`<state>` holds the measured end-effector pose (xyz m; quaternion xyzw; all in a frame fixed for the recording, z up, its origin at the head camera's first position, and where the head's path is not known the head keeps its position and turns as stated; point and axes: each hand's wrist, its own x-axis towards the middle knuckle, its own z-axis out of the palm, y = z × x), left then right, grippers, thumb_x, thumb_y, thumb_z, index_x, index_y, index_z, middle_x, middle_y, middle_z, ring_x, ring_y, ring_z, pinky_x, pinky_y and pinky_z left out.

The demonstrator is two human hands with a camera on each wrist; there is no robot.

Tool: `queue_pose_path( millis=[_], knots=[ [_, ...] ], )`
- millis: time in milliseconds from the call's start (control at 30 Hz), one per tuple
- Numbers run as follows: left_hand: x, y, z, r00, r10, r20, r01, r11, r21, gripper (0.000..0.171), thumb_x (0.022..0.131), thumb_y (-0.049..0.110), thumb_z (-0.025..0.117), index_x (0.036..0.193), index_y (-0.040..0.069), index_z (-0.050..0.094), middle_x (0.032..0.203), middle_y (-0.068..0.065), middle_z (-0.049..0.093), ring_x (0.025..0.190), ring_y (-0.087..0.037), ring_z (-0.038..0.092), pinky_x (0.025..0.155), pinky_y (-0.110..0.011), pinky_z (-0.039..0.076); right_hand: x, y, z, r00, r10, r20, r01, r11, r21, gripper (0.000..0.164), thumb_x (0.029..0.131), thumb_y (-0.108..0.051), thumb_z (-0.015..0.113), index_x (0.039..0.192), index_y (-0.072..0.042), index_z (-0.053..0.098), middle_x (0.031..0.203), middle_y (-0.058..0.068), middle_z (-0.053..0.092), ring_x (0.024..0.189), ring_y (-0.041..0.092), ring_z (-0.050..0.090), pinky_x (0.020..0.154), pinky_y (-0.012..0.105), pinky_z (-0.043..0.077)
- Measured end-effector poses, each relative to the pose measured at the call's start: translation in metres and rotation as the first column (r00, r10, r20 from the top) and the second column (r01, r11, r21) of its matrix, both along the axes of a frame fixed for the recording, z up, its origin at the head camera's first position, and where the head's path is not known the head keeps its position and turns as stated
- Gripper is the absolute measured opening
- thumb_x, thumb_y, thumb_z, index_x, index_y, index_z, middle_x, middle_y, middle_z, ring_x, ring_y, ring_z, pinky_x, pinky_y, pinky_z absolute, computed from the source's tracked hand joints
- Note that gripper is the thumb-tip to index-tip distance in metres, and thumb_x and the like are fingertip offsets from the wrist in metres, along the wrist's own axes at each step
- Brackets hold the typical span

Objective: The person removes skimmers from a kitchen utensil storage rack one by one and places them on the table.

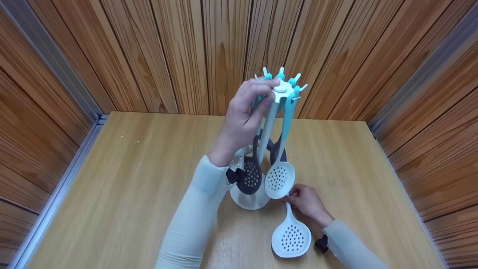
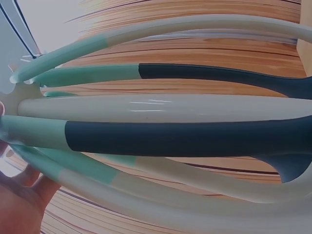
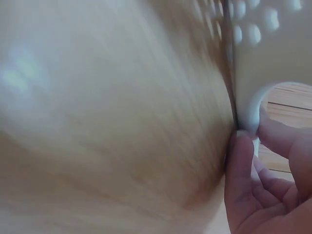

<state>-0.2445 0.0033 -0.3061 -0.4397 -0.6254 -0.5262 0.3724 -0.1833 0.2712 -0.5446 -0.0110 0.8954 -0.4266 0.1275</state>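
Observation:
My left hand [image 1: 244, 112] grips the top of a white utensil stand [image 1: 282, 89], its fingers at the hub. From the stand hang several utensils with turquoise handle ends, among them a white skimmer [image 1: 279, 180] and a dark slotted spoon [image 1: 249, 175]. In the left wrist view, a dark handle [image 2: 185, 138] crosses before the white post [image 2: 195, 108]. Low at the right, my right hand [image 1: 308, 203] pinches a white slotted turner [image 1: 291, 239] by its neck, the perforated head toward me. The hanging skimmer and my fingers hide the turner's handle end.
The stand's round base [image 1: 249, 201] is on the wooden table [image 1: 149, 186]. Wood-plank walls [image 1: 179, 56] rise at the back and both sides, with metal rails [image 1: 74, 164] along the side edges. The right wrist view is partly blurred.

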Motion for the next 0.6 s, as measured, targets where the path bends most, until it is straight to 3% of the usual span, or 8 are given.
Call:
queue_pose_path(
  millis=[167, 400, 600],
  knots=[
    [-0.0008, -0.0013, 0.0018, 0.999, -0.029, 0.013, 0.029, 1.000, 0.011, 0.016, 0.097, -0.003, 0.058, 0.111, 0.004, 0.062, 0.126, -0.013, 0.063, 0.122, -0.025, 0.054, 0.104, -0.038, 0.045, -0.0027, 0.0001, 0.0015, 0.999, 0.017, 0.031, -0.017, 1.000, -0.018, 0.015, 0.090, -0.022, 0.076, 0.102, -0.014, 0.071, 0.086, 0.003, 0.068, 0.079, 0.023, 0.064, 0.072, 0.031, 0.053],
    [-0.0034, -0.0036, 0.0033, 0.997, -0.081, -0.002, 0.081, 0.996, 0.026, 0.013, 0.097, -0.006, 0.056, 0.107, 0.002, 0.060, 0.124, -0.015, 0.063, 0.123, -0.029, 0.055, 0.107, -0.042, 0.042, -0.0076, -0.0033, 0.0004, 0.998, 0.006, 0.061, -0.005, 1.000, -0.009, 0.018, 0.088, -0.023, 0.078, 0.098, -0.011, 0.069, 0.081, 0.004, 0.065, 0.073, 0.022, 0.060, 0.062, 0.028, 0.049],
    [-0.0063, -0.0074, 0.0037, 0.989, -0.147, 0.018, 0.147, 0.989, 0.036, 0.017, 0.096, -0.010, 0.054, 0.107, 0.003, 0.057, 0.123, -0.018, 0.063, 0.123, -0.033, 0.056, 0.106, -0.044, 0.044, -0.0077, -0.0035, -0.0006, 0.998, 0.023, 0.054, -0.023, 1.000, -0.014, 0.021, 0.088, -0.026, 0.078, 0.099, -0.010, 0.069, 0.084, 0.004, 0.067, 0.075, 0.023, 0.062, 0.066, 0.028, 0.051]
  ],
)
